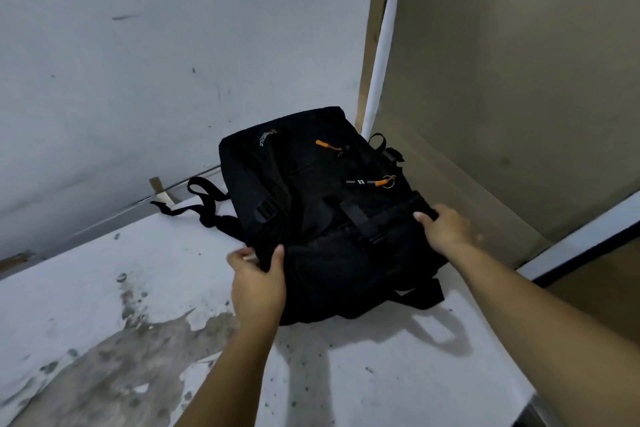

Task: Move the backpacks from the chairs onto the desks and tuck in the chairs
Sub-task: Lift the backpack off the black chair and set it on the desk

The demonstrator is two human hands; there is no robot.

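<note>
A black backpack (311, 204) with orange zipper pulls lies flat on the white desk (104, 288), its top end toward the back corner. Its shoulder straps trail out to the left across the desk. My left hand (258, 284) grips the near left edge of the backpack, thumb on top. My right hand (445, 227) holds the right side of it, fingers curled over the fabric. No chair is in view.
A grey-white wall (138, 62) stands right behind the desk. A brown partition panel (502, 80) with a white edge closes the right side. The desk surface is worn and stained at the front left. Its right edge (530, 399) drops off near my right forearm.
</note>
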